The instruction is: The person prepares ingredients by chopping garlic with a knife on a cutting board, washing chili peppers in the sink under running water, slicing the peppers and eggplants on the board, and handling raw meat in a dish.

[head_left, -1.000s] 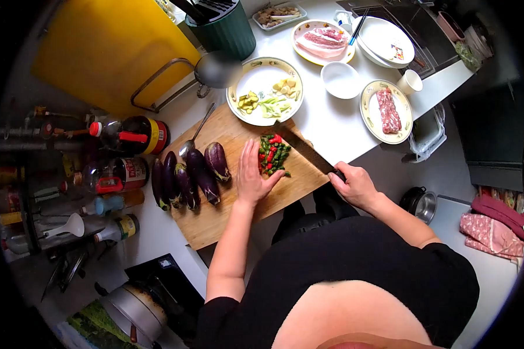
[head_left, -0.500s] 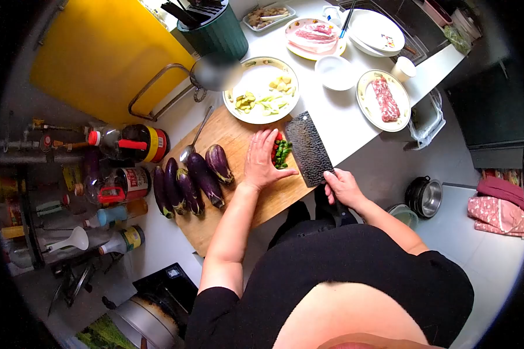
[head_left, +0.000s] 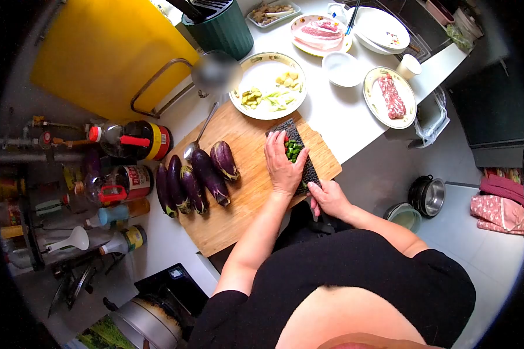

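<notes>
My right hand (head_left: 330, 199) is closed around the handle of a cleaver (head_left: 310, 170), whose dark, textured blade lies low over the wooden cutting board (head_left: 244, 215). Chopped green and red peppers (head_left: 293, 151) sit on the blade. Cupped against their left side is my left hand (head_left: 284, 166), its fingers stretched forward and its thumb spread to the right. Several purple eggplants (head_left: 209, 177) rest on the board's left part, beside a metal spoon (head_left: 206, 125). Beyond the board, a large plate (head_left: 262, 72) holds separate piles of pale and greenish cut pieces.
A white bowl (head_left: 341, 68), a plate of meat (head_left: 390, 96) and another meat plate (head_left: 320, 35) stand on the counter. Oil and sauce bottles (head_left: 140, 141) are at the left. A green knife block (head_left: 221, 32) stands at the back. The counter edge runs along the right.
The cleaver has moved left, and its blade is now beneath the chopped peppers. My left hand has shifted right in the view, close against them.
</notes>
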A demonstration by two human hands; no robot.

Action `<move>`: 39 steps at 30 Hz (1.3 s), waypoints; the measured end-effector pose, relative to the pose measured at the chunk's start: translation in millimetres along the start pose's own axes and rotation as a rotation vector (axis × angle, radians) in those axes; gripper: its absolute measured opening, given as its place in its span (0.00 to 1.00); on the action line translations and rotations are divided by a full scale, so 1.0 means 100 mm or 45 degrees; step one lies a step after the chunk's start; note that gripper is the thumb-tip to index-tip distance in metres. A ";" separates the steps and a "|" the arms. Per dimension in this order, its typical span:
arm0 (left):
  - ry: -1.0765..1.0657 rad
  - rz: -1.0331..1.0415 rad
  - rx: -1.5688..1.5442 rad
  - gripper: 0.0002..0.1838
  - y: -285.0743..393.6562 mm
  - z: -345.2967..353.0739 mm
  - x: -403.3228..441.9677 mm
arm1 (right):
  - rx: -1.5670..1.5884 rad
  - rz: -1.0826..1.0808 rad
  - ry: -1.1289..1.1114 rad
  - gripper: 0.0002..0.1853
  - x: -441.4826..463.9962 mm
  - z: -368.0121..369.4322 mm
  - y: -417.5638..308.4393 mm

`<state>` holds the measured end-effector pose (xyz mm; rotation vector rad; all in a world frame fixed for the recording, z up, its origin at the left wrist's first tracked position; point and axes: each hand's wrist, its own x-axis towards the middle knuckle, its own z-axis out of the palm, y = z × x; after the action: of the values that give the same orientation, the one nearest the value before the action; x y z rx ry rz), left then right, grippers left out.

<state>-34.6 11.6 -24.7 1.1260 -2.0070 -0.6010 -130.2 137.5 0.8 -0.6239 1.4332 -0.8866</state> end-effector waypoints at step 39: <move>0.199 0.307 0.195 0.02 -0.67 0.38 2.33 | -0.101 -0.470 0.241 0.11 1.54 -0.56 -1.79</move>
<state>-108.2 -221.7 -6.9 0.9666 -2.0384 -0.2320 -222.8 -79.5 56.1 -0.9026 1.5543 -1.2073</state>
